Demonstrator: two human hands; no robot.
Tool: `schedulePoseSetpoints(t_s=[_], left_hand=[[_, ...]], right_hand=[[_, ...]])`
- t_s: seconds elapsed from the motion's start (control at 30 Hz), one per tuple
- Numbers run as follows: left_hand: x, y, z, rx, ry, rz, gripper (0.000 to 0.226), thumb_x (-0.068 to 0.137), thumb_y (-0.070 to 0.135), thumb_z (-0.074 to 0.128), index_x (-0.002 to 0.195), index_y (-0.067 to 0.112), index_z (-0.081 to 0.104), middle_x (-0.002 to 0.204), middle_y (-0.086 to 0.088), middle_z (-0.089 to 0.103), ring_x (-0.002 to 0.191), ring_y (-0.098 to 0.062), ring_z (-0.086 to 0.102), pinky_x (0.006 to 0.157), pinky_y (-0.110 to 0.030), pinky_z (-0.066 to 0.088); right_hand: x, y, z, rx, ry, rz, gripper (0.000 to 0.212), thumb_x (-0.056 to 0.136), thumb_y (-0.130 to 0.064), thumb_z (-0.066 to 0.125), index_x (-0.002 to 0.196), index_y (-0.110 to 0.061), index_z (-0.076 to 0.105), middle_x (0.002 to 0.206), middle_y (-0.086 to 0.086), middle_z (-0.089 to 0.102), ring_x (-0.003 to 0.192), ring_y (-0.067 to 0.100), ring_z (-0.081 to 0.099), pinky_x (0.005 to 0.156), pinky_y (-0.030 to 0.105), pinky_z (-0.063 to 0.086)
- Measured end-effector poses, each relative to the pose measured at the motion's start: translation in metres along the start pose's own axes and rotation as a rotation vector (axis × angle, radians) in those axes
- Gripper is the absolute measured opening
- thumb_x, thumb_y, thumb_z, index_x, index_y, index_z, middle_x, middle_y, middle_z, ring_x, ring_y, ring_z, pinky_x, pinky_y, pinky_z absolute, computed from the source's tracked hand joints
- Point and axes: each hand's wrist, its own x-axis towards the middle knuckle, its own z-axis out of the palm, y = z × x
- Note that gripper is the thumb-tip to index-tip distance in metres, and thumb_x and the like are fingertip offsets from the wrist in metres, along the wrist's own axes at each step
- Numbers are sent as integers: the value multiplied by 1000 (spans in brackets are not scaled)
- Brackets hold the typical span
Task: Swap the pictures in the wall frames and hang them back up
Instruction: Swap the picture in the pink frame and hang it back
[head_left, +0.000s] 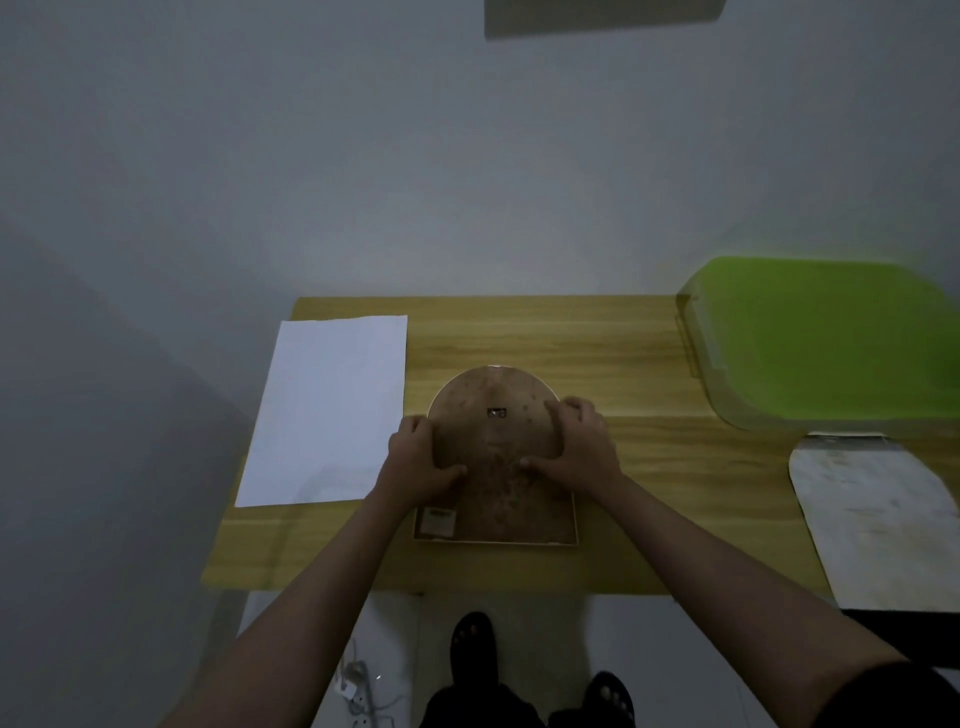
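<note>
An arch-topped picture frame (493, 441) lies face down on the wooden table (649, 374), its brown backing board up, with a small hanger near the top and a label at the lower left corner. My left hand (418, 460) grips the frame's left edge, thumb pressed on the backing. My right hand (576, 441) rests on the right side, fingers curled over the edge and thumb on the board. A white sheet (327, 410) lies to the left. An arch-shaped pale picture or backing (878, 519) lies at the right.
A green plastic lid or tray (826, 343) sits at the table's back right. A dark frame (597, 15) hangs on the wall above. Below the table's front edge are my feet in dark sandals (472, 644) and a white power strip (358, 691) on the floor.
</note>
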Motion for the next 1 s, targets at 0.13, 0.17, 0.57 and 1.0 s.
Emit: schedulePoseSetpoints(t_s=[0.13, 0.17, 0.57, 1.0], left_hand=[[28, 16, -3, 7, -73, 143, 96, 67, 50, 75, 144, 19, 28, 152, -7, 29, 136, -30, 33, 107, -45, 35], [33, 17, -2, 23, -98, 175, 99, 66, 52, 75, 145, 20, 26, 153, -5, 27, 138, -29, 31, 109, -44, 34], [50, 12, 3, 312, -199, 195, 101, 65, 65, 68, 145, 20, 25, 157, -2, 16, 141, -29, 19, 111, -49, 32], [81, 11, -5, 423, -286, 356, 127, 51, 73, 72, 150, 21, 11, 159, 0, 5, 145, -23, 10, 116, -53, 15]], right_hand=[[24, -8, -1, -179, -171, -90, 112, 64, -63, 72, 150, -21, 13, 160, 7, 4, 144, 30, 14, 111, 59, 25], [27, -9, 0, -209, -208, -108, 112, 66, -63, 70, 150, -21, 11, 160, 5, 1, 146, 28, 10, 111, 60, 22], [35, -17, -5, -486, -257, -222, 105, 70, -68, 62, 148, -14, 16, 158, 7, 9, 144, 28, 14, 112, 53, 18], [65, -20, -9, -488, -367, -275, 131, 51, -73, 72, 151, -19, 6, 160, 4, 4, 146, 24, 10, 114, 56, 12]])
